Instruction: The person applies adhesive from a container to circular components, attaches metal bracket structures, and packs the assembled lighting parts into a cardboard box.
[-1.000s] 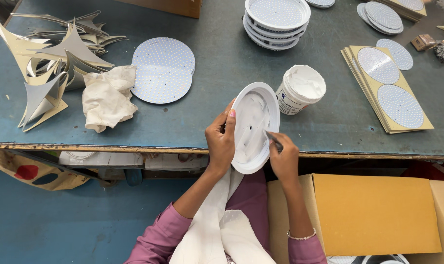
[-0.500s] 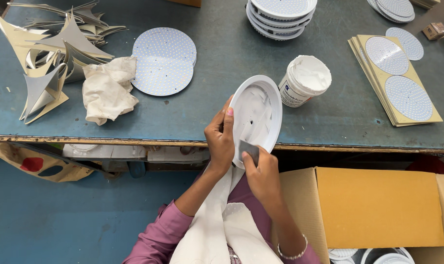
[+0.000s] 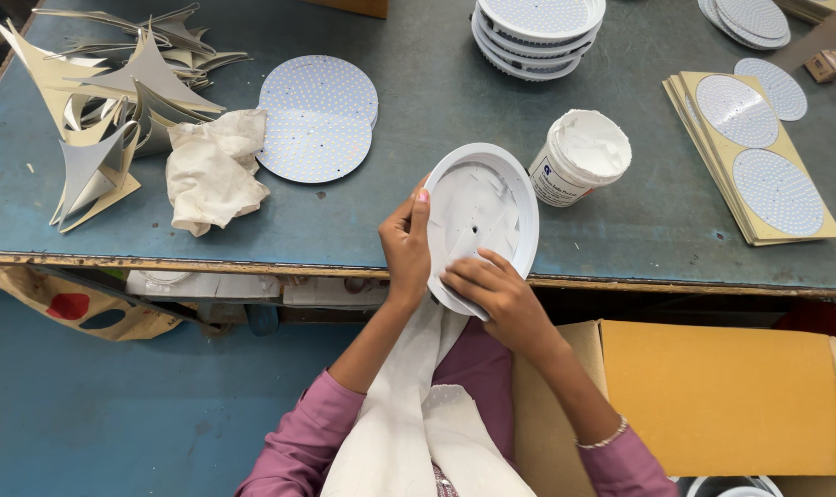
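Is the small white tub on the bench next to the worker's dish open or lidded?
Open. The white tub stands upright with no lid on it, and white paste fills it to the rim.

Pink sleeves, white scarf, prob. bracelet on rt wrist

A worn blue-green table (image 3: 418, 110) carries the goods; at its left end lies a heap of curled card offcuts (image 3: 105, 110), with a crumpled white rag (image 3: 211, 170) beside it and two round dotted discs (image 3: 317, 120) overlapping just right of the rag. Farther back stands a stack of white dishes (image 3: 537, 28); nearer the front edge sits an open tub of white paste (image 3: 581, 156); at the right end lie yellowish card sheets (image 3: 758, 156) bearing more discs, and loose discs (image 3: 754, 18) in the far corner.
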